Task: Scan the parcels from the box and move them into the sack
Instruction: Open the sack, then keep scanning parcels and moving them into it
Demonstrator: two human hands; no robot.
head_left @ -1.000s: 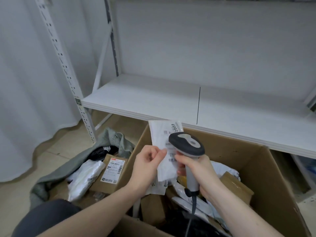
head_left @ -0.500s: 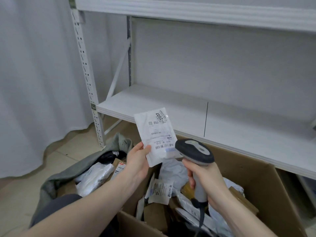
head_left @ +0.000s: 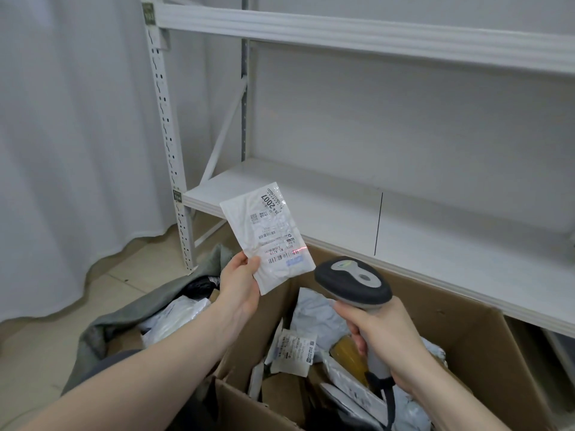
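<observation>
My left hand (head_left: pixel 241 286) pinches the lower corner of a small white parcel (head_left: pixel 267 234), held up tilted with its printed label facing me. A red scan line glows on the label's right edge. My right hand (head_left: pixel 378 340) grips the handle of a grey and black barcode scanner (head_left: pixel 353 283), its head pointing up at the parcel from just below and right. Beneath both hands stands the open cardboard box (head_left: pixel 476 340) with several white and yellow parcels inside. The grey sack (head_left: pixel 102 329) lies open on the floor at the left, holding several parcels.
A white metal shelf (head_left: pixel 342 213) runs behind the box, with an upper shelf board (head_left: pixel 373 32) above and a perforated upright (head_left: pixel 168 135) at its left. A white curtain (head_left: pixel 62 150) hangs at the left. Beige floor tiles show beside the sack.
My left hand has lifted the white parcel up and left, away from the scanner, turning its label into view. The scanner stays below it and a red scan line now shows on the label.
</observation>
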